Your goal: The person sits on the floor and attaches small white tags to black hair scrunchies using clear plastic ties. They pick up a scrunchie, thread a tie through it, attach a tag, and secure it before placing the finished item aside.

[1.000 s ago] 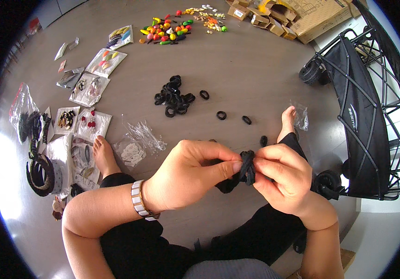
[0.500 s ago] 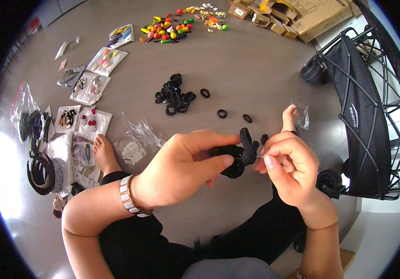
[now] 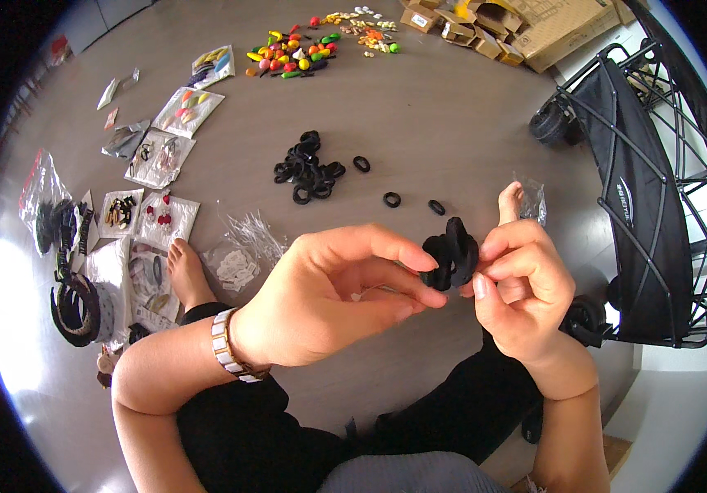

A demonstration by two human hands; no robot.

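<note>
Between my two hands I hold a small bunch of black hair ties [image 3: 450,253] up over my lap. My left hand [image 3: 333,292] pinches the bunch from the left with thumb and fingertips; a banded bracelet sits on that wrist. My right hand [image 3: 522,283] grips the same bunch from the right. A pile of loose black hair ties [image 3: 306,164] lies on the grey floor [image 3: 452,115] beyond my hands, with two single ties [image 3: 392,199] closer to me.
Clear packets of small accessories [image 3: 156,218] lie spread on the left, next to black headbands [image 3: 74,300]. Colourful clips [image 3: 296,53] and cardboard boxes [image 3: 493,25] lie far back. A black folding wagon [image 3: 641,197] stands on the right. My bare feet rest on the floor.
My hands have lifted the bunch of black ties slightly and the left fingers have shifted from a closed grip to a fingertip pinch; the bunch now stands more upright between the hands.
</note>
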